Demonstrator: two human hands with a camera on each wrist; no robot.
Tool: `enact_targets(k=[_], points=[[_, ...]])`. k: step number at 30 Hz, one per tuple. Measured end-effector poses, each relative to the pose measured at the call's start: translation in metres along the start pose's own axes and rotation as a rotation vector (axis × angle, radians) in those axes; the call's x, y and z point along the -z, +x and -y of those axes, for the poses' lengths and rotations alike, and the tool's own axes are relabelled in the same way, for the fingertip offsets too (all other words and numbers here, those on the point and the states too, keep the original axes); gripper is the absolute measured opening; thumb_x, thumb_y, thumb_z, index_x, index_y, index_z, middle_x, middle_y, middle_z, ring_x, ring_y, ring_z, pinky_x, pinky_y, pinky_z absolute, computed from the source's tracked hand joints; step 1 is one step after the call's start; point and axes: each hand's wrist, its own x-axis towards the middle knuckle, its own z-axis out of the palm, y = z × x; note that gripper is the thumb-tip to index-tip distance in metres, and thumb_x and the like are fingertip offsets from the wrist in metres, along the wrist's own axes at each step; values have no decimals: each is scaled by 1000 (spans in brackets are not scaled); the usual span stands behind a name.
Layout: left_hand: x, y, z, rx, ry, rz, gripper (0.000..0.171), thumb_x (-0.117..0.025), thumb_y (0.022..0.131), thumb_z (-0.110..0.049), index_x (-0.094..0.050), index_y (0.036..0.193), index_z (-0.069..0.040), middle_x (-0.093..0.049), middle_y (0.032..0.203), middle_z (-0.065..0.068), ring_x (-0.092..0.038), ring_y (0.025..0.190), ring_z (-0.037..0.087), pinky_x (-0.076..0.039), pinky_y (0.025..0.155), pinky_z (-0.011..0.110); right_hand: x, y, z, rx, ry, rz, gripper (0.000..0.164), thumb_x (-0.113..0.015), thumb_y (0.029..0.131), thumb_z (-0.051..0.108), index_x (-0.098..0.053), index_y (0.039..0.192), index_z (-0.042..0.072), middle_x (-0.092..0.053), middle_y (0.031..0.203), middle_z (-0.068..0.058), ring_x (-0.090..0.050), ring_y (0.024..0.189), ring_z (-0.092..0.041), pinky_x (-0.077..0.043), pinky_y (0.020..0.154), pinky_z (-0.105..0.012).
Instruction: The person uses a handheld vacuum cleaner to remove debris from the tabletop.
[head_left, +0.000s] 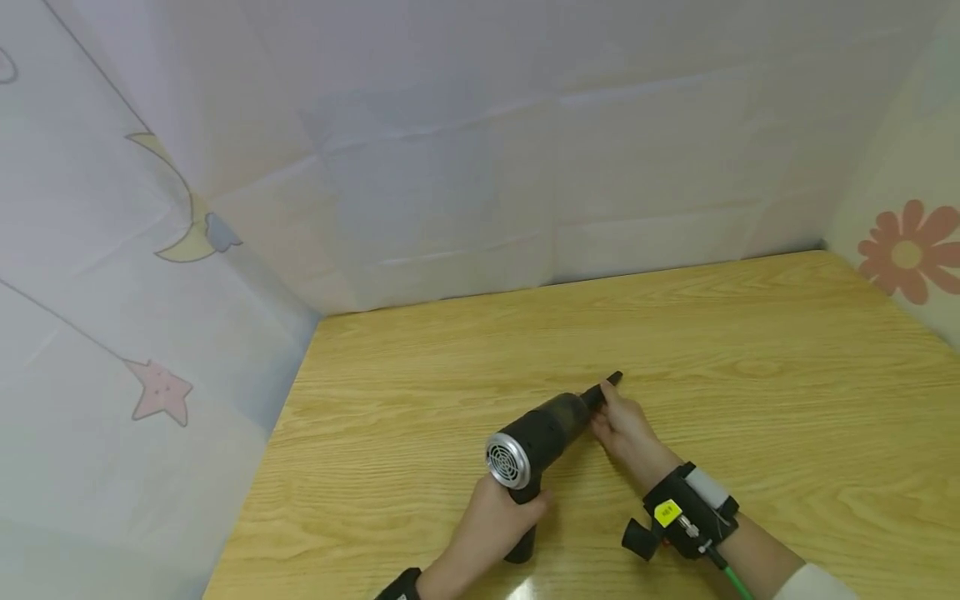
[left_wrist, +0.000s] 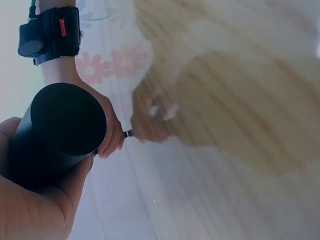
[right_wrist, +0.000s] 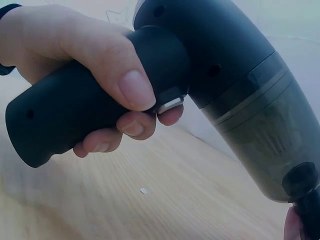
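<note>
A black handheld vacuum cleaner (head_left: 543,435) is held over the wooden table, its silver-rimmed vent facing back toward the person. My left hand (head_left: 497,515) grips its handle (right_wrist: 55,112); in the right wrist view the thumb lies beside a silver switch (right_wrist: 171,104). Ahead of the body is a smoky see-through dust cup (right_wrist: 262,135). From that cup a thin black nozzle (head_left: 593,397) points away to the right, and my right hand (head_left: 626,429) pinches it. The left wrist view looks onto the handle's round end (left_wrist: 67,120), with the right hand beyond it.
A small white scrap (right_wrist: 143,191) lies on the wooden table (head_left: 390,400). Pale printed cloth (head_left: 450,183) hangs along the back and both sides. Each wrist wears a black strap; the right strap (head_left: 690,508) carries a camera with a green cable.
</note>
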Motion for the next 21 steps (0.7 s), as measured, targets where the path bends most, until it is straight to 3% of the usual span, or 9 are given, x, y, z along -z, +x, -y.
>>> enact_targets(k=[3, 10, 21], points=[[-3, 6, -2, -1, -1, -13, 41, -69, 76, -13, -57, 113, -2, -63, 97, 7, -56, 83, 12, -50, 77, 36, 3, 3, 3, 8, -23, -24, 61, -27, 99, 30, -4, 148, 1, -34, 134, -8, -50, 78, 5, -46, 66, -8], [-14, 24, -9, -18, -18, -11, 39, -69, 76, -12, -57, 111, 0, -63, 92, 7, -55, 78, 10, -50, 73, 34, 8, 17, 15, 22, 11, -114, 59, -32, 98, 29, -13, 148, 3, -46, 97, 7, -48, 70, 7, -45, 61, -8], [-32, 49, -16, -25, -59, -16, 36, -70, 76, -15, -58, 106, 0, -61, 88, 5, -54, 75, 9, -49, 73, 34, 16, 36, 34, 45, 16, -163, 58, -31, 98, 29, -15, 147, 3, -39, 105, 5, -43, 72, 6, -43, 58, -7]])
